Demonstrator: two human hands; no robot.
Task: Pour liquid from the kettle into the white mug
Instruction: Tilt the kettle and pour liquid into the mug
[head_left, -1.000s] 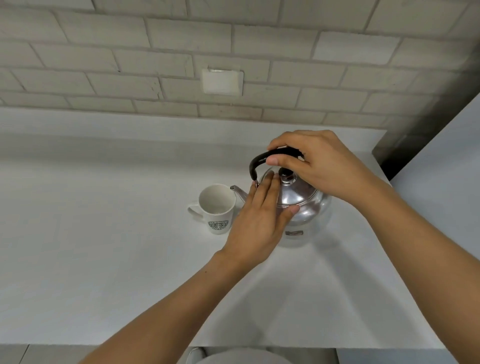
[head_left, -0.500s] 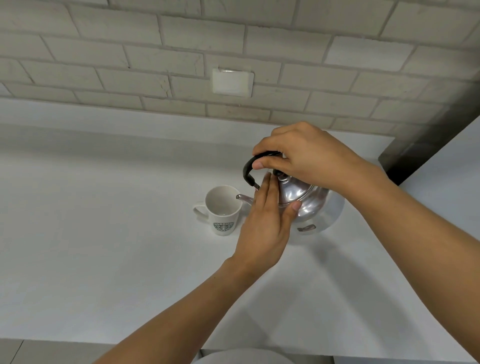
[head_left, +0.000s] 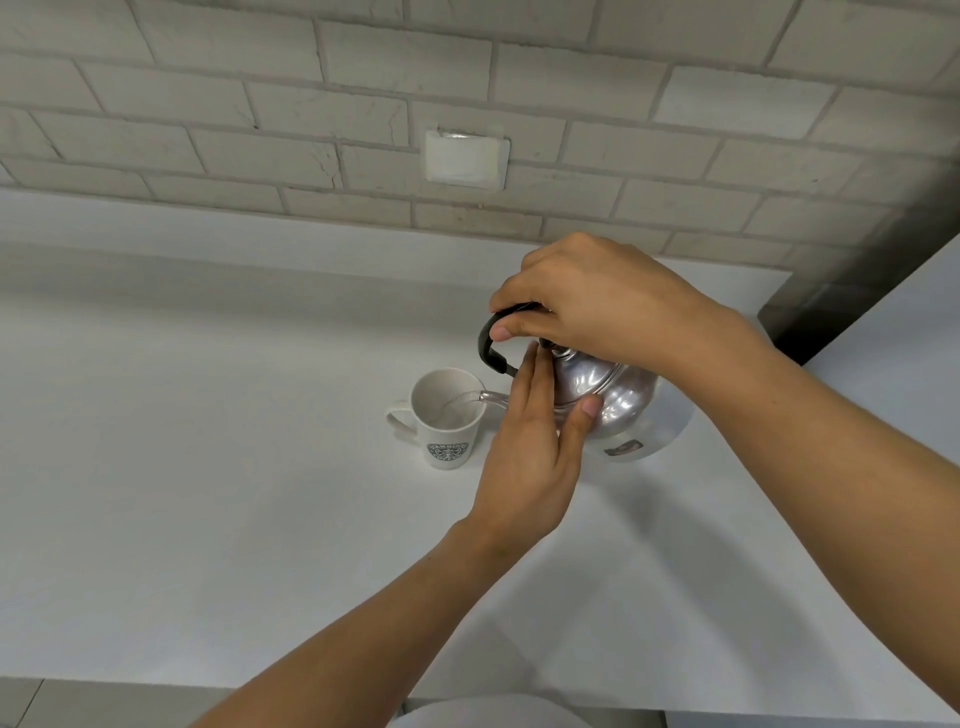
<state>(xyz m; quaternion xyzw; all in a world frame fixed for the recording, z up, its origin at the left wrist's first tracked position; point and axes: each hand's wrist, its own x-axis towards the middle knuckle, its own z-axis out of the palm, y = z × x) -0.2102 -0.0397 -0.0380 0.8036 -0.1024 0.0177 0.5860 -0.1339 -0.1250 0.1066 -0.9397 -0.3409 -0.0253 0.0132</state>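
Single head-worn view looks forward and down, close over the counter (head_left: 218, 519)

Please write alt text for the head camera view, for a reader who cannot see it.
The right hand tilts a metal kettle by its black handle, pouring into a white mug on a white counter. The left hand steadies the kettle's side. Behind is a brick wall.

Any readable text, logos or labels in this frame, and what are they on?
White mug: round dark green emblem with a ring of lettering, too blurred to read.
Kettle: small sticker near the base, too small and blurred to read.
Wall plate: no visible text.
Nothing else carries writing.
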